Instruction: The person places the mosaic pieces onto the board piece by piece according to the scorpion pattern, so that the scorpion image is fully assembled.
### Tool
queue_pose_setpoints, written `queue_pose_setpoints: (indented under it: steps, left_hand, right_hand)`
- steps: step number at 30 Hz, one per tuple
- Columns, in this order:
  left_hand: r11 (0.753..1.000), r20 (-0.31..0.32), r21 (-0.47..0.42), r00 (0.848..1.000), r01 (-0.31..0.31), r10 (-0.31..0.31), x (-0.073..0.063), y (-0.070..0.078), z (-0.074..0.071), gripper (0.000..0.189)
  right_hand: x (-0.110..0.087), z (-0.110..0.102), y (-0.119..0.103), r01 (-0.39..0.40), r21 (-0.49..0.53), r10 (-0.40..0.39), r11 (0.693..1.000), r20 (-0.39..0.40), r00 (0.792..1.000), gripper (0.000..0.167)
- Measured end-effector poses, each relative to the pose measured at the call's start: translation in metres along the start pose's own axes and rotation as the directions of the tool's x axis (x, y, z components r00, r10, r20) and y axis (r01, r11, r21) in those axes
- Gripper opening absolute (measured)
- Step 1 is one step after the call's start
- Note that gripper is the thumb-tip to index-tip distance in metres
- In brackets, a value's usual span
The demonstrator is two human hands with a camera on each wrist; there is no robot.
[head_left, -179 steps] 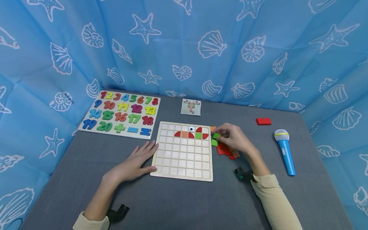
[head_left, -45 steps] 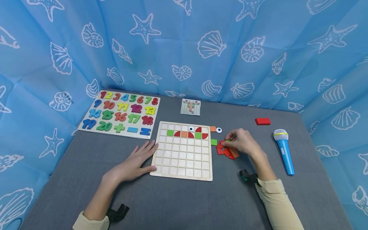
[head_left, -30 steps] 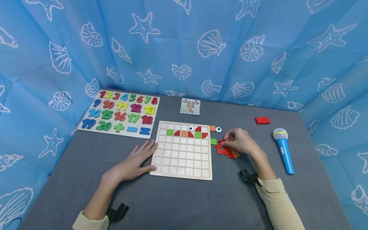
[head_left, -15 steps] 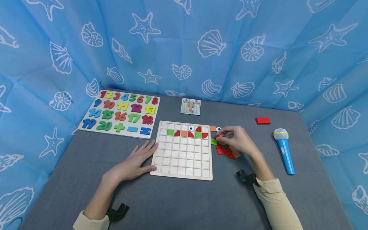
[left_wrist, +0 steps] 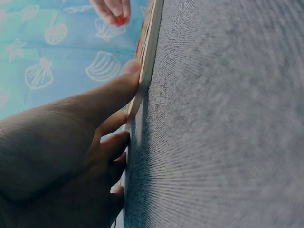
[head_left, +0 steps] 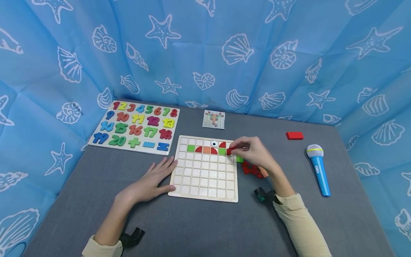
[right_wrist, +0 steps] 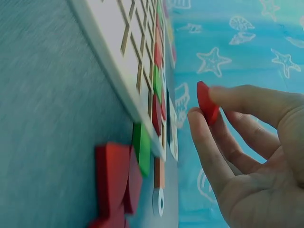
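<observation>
My right hand [head_left: 255, 151] pinches a small red tile [right_wrist: 206, 102] with a curved edge between thumb and fingers, above the upper right corner of the wooden grid board [head_left: 205, 175]. My left hand [head_left: 147, 185] lies with fingers spread along the board's left side, its thumb [left_wrist: 128, 78] on the edge. Near the top of the board sit a green square [head_left: 191, 148], red quarter-round tiles, an orange square [head_left: 205, 148] and a white eye disc [head_left: 214, 144]. Right of the board lies a pile of red tiles [head_left: 248, 167] with a green tile [right_wrist: 141, 148] beside it.
A number puzzle board [head_left: 136, 126] lies at the back left. A small pattern card [head_left: 213, 119] is behind the grid board. To the right are a red block [head_left: 294, 135] and a blue toy microphone [head_left: 319, 171]. A second eye disc [right_wrist: 158, 203] lies beside the grid board.
A green square now sits at the left of the board's tile row. My right hand has taken a red tile from the pile and moved left over the board. My left hand stays put.
</observation>
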State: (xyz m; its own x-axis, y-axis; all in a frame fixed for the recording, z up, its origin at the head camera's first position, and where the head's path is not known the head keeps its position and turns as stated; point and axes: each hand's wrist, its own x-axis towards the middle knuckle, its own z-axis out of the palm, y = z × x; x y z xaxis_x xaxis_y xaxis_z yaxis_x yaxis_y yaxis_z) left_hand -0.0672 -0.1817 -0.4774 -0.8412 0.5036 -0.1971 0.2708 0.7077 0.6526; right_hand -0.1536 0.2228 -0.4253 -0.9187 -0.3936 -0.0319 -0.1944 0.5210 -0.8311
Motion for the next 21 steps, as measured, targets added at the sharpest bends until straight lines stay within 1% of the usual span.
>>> queue_pose_setpoints:
  steps: [4,11,15,18,21]
  left_hand:
    - [0.999,-0.020,-0.007,0.999,-0.043,0.043,-0.001,-0.002,0.000,0.092]
    - [0.999,-0.019,0.015,0.999,-0.042,0.042,0.000,-0.005,0.002,0.092]
    - [0.998,-0.028,-0.001,0.998,-0.064,0.064,0.000,-0.007,0.002,0.092]
    - [0.998,-0.030,-0.009,0.998,-0.060,0.060,-0.001,-0.005,0.001,0.092]
    - [0.999,-0.020,-0.005,0.999,-0.033,0.032,-0.001,-0.002,0.000,0.092]
  right_hand:
    - [0.008,0.007,-0.005,0.007,0.026,-0.008,1.000,0.029,1.000,0.021]
    - [0.023,0.021,-0.013,0.013,0.017,-0.014,1.000,0.066,0.998,0.023]
    - [0.031,0.027,-0.018,0.022,0.034,-0.025,0.999,0.091,0.996,0.024]
    - [0.037,0.032,-0.020,0.021,0.037,-0.025,0.999,0.101,0.995,0.023]
    - [0.044,0.036,-0.024,0.027,0.045,-0.032,0.999,0.103,0.994,0.022]
